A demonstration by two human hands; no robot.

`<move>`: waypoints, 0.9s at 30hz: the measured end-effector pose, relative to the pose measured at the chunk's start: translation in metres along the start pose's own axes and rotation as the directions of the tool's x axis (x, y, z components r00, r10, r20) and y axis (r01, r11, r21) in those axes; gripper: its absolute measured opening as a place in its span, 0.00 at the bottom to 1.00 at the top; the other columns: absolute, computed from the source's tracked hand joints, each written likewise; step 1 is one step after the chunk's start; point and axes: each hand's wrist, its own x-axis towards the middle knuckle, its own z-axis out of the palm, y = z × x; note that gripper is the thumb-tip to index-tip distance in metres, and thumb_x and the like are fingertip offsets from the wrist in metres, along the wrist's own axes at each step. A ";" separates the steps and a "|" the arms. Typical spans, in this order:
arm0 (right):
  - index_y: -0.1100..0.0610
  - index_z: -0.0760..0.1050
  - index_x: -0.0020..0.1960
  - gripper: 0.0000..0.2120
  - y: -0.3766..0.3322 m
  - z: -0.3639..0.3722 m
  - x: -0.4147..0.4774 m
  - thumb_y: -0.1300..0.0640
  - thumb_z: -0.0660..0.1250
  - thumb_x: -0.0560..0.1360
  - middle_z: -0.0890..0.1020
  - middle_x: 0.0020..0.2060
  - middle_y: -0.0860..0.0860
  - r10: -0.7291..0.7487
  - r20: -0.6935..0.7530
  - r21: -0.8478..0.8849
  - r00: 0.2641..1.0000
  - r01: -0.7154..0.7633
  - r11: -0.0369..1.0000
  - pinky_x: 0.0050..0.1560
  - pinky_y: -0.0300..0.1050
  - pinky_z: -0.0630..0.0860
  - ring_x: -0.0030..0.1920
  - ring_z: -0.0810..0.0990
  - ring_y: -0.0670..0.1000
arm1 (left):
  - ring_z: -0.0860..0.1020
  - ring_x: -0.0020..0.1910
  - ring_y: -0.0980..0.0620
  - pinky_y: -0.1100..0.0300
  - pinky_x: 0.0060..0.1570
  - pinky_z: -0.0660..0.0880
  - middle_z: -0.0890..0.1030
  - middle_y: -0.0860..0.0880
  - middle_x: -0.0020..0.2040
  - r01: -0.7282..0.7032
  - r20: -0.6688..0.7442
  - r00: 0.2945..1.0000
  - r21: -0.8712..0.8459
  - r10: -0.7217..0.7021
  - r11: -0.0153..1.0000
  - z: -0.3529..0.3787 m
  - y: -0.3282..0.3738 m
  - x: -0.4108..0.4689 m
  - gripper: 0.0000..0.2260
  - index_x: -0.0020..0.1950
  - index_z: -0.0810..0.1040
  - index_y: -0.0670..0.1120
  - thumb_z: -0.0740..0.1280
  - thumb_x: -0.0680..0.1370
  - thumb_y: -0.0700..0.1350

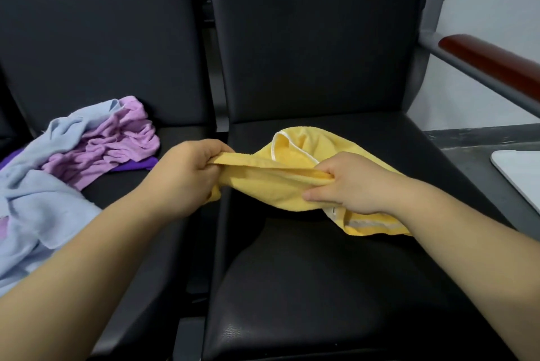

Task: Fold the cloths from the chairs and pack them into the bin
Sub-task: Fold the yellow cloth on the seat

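A yellow cloth (pixel 271 182) with a white trim is stretched just above the right black chair seat (pixel 321 273). My left hand (pixel 181 176) grips its left end, fingers curled round the bunched edge. My right hand (pixel 347 185) pinches the cloth's upper edge further right, and the rest of the cloth droops under my right wrist. On the left chair seat (pixel 152 214) lies a heap of cloths: a light blue one (pixel 35 200), a pink one (pixel 111 147) and a dark purple one (pixel 137 164) underneath.
Black chair backs (pixel 315 39) rise behind both seats. A red-brown armrest (pixel 491 59) on a grey frame stands at the right. Part of a white object (pixel 520 176) lies on the grey floor at the far right edge.
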 end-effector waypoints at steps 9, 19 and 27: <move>0.44 0.80 0.54 0.08 -0.010 -0.005 -0.002 0.55 0.65 0.82 0.85 0.47 0.42 0.025 -0.134 0.483 0.991 0.043 0.875 0.56 0.48 0.80 0.52 0.83 0.46 | 0.76 0.29 0.59 0.62 0.32 0.73 0.80 0.53 0.33 -0.054 0.201 0.980 0.222 0.008 0.974 0.002 -0.007 0.001 0.09 0.38 0.76 0.49 0.72 0.76 0.42; 0.51 0.81 0.41 0.10 -0.009 0.005 0.003 0.47 0.77 0.74 0.82 0.36 0.53 0.053 -0.002 0.001 0.999 -0.053 0.999 0.38 0.45 0.75 0.39 0.81 0.53 | 0.76 0.28 0.56 0.62 0.26 0.71 0.81 0.49 0.33 0.064 0.035 0.998 -0.409 -0.054 0.910 0.004 0.013 -0.002 0.03 0.46 0.81 0.48 0.69 0.79 0.41; 0.59 0.81 0.42 0.10 -0.013 -0.007 -0.007 0.53 0.70 0.76 0.83 0.41 0.55 -0.064 -0.176 -0.010 0.982 0.064 0.998 0.49 0.58 0.80 0.44 0.81 0.53 | 0.79 0.39 0.58 0.60 0.40 0.76 0.80 0.53 0.44 -0.161 0.103 0.985 0.259 0.138 0.952 0.006 -0.010 -0.001 0.11 0.35 0.77 0.55 0.75 0.71 0.41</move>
